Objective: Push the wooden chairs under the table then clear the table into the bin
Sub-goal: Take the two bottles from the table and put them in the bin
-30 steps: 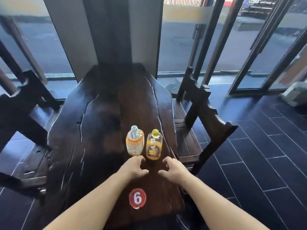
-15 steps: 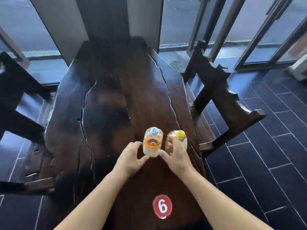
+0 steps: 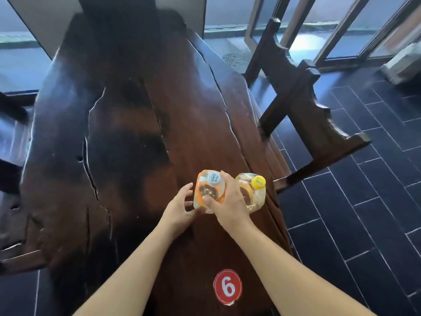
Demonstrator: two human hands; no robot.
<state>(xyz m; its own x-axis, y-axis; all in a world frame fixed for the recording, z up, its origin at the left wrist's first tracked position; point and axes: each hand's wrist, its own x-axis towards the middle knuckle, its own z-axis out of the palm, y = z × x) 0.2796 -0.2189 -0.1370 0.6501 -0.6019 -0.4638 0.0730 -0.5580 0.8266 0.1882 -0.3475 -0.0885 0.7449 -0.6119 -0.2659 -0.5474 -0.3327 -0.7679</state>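
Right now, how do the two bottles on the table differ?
Cap: the white-capped bottle has a pale cap, the yellow-capped bottle a yellow one.
Wrap: orange on the white-capped bottle, paler yellow on the yellow-capped bottle.
Place: the yellow-capped bottle stands nearer the right edge of the table.
Hands: the left hand touches only the white-capped bottle; the right hand lies across both, thumb on the white-capped bottle.
Shared: both upright, capped, clear plastic.

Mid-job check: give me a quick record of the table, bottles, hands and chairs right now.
table: dark wood, red number 6 sticker at near end
bottles: white-cap bottle and yellow-cap bottle, side by side
left hand: fingers touch white-cap bottle
right hand: thumb and forefinger pinch white-cap bottle
chair: right side, against table
bin: not in view
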